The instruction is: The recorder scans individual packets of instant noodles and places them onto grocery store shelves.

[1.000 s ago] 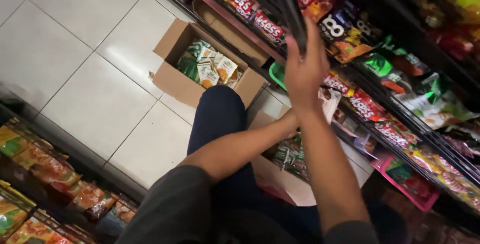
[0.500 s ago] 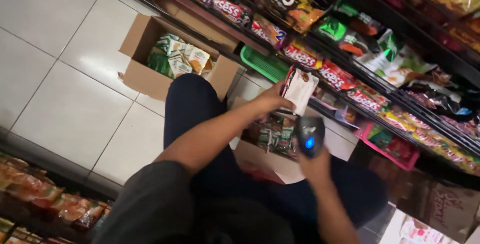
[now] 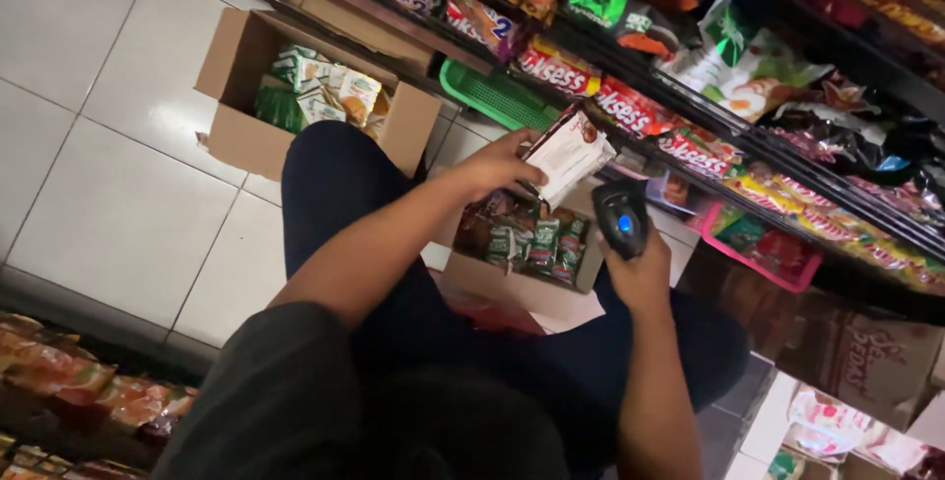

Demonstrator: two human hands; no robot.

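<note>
My left hand (image 3: 500, 167) grips a small white and brown snack packet (image 3: 569, 155), held tilted above an open cardboard box (image 3: 492, 278) of dark packets between my knees. My right hand (image 3: 640, 271) is closed around a black handheld scanner (image 3: 620, 216) with a blue light on top; the scanner sits just below and right of the packet, not touching it. I am crouched on the tiled floor in dark trousers, facing low shop shelves.
A second open cardboard box (image 3: 231, 135) with green and white packets stands on the white tiles at the left. A green basket (image 3: 497, 96) and a pink basket (image 3: 768, 263) sit under shelves of snack bags (image 3: 728, 57). More packets line a shelf at bottom left (image 3: 59, 382).
My right hand came down from the upper shelf with the scanner to beside the packet. The view shifted so the boxes and shelves sit further right; my left hand keeps the packet.
</note>
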